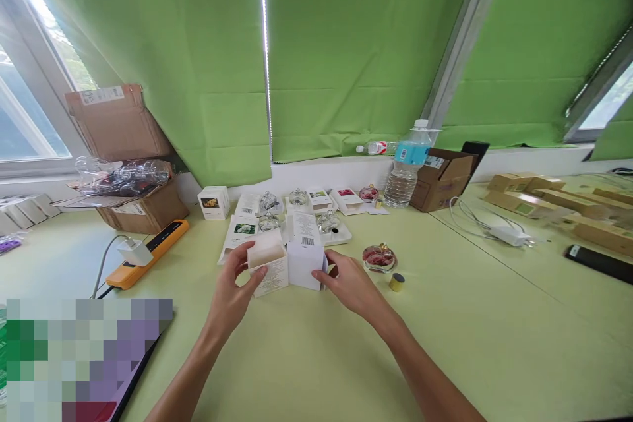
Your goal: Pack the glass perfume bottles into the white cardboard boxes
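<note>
My left hand [243,278] grips a small white box [271,277] with printed text, its top facing me partly open. Right beside it, my right hand [341,275] has thumb and fingers closed on a second white box [304,266], whose raised flap [304,231] bears a barcode. To the right of that hand sits a round glass bottle [380,258] with dark red contents, and a small gold cap [396,282] stands near it. Behind the boxes lie several clear round bottles [328,221] and opened cartons [244,229].
A closed white box [213,202] stands at the back. An orange power strip [148,254] and a cardboard box [133,206] are on the left. A large water bottle [406,168] and another cardboard box [440,179] stand back right. A white adapter [512,235] with cable lies farther right.
</note>
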A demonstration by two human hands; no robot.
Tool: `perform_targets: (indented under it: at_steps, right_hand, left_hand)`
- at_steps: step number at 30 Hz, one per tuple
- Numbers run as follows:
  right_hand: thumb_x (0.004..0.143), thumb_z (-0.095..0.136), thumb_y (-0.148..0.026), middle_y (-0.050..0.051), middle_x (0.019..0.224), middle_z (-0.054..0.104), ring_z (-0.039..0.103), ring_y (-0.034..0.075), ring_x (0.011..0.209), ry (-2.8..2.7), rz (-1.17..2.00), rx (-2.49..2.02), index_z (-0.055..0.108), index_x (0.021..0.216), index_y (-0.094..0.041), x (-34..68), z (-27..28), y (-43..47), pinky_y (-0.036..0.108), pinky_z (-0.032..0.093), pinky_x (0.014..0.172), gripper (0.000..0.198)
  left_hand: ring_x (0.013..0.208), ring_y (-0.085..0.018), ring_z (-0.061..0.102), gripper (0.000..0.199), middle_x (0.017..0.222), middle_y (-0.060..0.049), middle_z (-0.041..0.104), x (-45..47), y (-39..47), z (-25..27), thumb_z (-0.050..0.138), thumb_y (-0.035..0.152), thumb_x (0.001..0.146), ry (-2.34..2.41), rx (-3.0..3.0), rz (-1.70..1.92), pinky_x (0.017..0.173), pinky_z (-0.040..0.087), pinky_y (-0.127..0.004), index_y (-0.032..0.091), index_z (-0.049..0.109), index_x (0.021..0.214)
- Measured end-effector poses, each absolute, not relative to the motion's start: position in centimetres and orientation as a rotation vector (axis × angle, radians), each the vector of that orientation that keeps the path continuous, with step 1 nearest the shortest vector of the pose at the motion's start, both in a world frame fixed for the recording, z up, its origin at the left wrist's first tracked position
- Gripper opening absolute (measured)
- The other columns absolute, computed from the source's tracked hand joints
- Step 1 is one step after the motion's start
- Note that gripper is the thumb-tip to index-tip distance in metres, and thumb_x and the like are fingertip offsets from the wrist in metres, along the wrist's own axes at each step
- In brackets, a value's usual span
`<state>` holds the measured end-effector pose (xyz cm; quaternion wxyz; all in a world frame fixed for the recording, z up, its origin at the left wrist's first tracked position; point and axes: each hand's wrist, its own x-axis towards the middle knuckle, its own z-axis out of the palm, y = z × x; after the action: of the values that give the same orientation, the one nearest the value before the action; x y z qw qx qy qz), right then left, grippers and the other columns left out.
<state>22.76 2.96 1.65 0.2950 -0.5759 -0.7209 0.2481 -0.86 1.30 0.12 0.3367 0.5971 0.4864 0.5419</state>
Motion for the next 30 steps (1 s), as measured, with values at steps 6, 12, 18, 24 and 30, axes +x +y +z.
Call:
perform_targets:
  at_steps: [6, 12, 18, 24, 30]
  right_hand:
    - [0.079, 0.058, -0.028, 0.005, 0.091, 0.070, 0.061, 0.018, 0.069, -1.934, 0.628, -1.530, 0.064, 0.095, -0.020, 22.8, 1.5, 3.1, 0.025, 0.039, 0.059, 0.019]
    - [0.079, 0.057, -0.029, 0.004, 0.089, 0.069, 0.060, 0.017, 0.066, -1.929, 0.638, -1.519, 0.063, 0.092, -0.020, 22.8, 1.5, 3.0, 0.025, 0.039, 0.058, 0.017]
    - [0.079, 0.057, -0.030, 0.005, 0.089, 0.070, 0.060, 0.018, 0.066, -1.927, 0.629, -1.539, 0.063, 0.088, -0.020, 22.8, 1.5, 3.0, 0.024, 0.037, 0.056, 0.015]
    - [0.080, 0.056, -0.031, 0.004, 0.090, 0.070, 0.060, 0.018, 0.068, -1.951, 0.613, -1.522, 0.063, 0.094, -0.021, 22.9, 1.3, 3.1, 0.025, 0.036, 0.058, 0.019]
    - [0.081, 0.055, -0.033, 0.004, 0.087, 0.069, 0.059, 0.019, 0.069, -1.952, 0.586, -1.539, 0.062, 0.089, -0.020, 23.0, 1.4, 3.0, 0.025, 0.035, 0.057, 0.017]
  left_hand:
    - [0.104, -0.024, 0.061, 0.055, 0.116, -0.009, 0.063, -1.3, 1.6, 0.0, 0.067, 0.041, 0.075, 1.187, 1.423, 1.327, 0.087, 0.049, -0.037, 0.022, 0.047, 0.123]
    - [0.096, -0.023, 0.064, 0.057, 0.106, -0.008, 0.067, -1.0, 1.6, 0.2, 0.066, 0.051, 0.071, 1.179, 1.310, 1.281, 0.078, 0.051, -0.033, 0.021, 0.047, 0.116]
    - [0.099, -0.022, 0.061, 0.049, 0.107, -0.008, 0.066, -0.6, 1.4, 0.5, 0.061, 0.054, 0.075, 1.248, 1.323, 1.346, 0.079, 0.048, -0.030, 0.019, 0.054, 0.109]
    - [0.100, -0.023, 0.058, 0.049, 0.114, -0.005, 0.062, -0.8, 0.8, 0.3, 0.043, 0.058, 0.085, 1.284, 1.326, 1.337, 0.075, 0.046, -0.028, 0.024, 0.058, 0.117]
    - [0.104, -0.024, 0.058, 0.047, 0.120, -0.003, 0.061, -0.4, 0.3, -0.1, 0.042, 0.058, 0.085, 1.384, 1.307, 1.435, 0.078, 0.047, -0.030, 0.028, 0.062, 0.116]
